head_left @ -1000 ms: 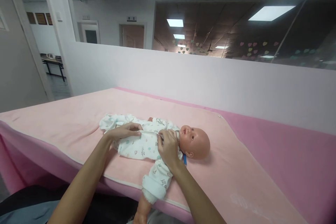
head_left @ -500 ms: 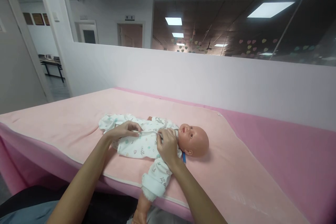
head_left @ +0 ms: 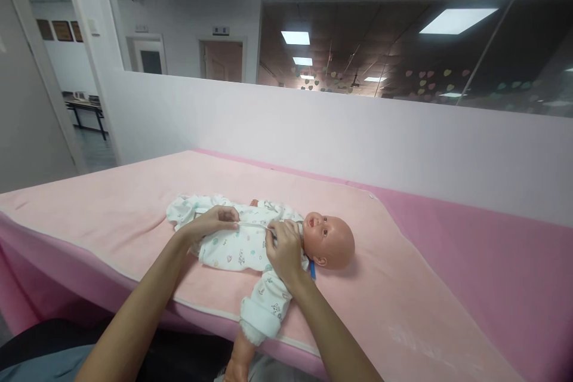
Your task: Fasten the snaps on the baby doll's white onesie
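Note:
A baby doll (head_left: 333,242) lies on its back across the pink bed, head to the right, one arm hanging over the near edge. It wears a white printed baby outfit (head_left: 233,250). My left hand (head_left: 215,221) is closed on the front edge of the outfit at the belly, with the fingertips pinched on the cloth. At the chest, my right hand (head_left: 285,245) is closed on the same edge, just below the doll's chin. A strip of cloth edge runs taut between both hands. Beneath the doll's neck a blue piece (head_left: 312,270) sticks out.
A peach blanket (head_left: 403,310) covers the bed, over a pink sheet (head_left: 470,245). Behind it stands a low white wall (head_left: 313,131) with glass above. At the left are a door (head_left: 31,101) and a far table (head_left: 87,106).
My left fingertips have closed further onto the outfit's edge, and the strip between the hands looks straighter. My right hand stays at the chest. The view has shifted slightly.

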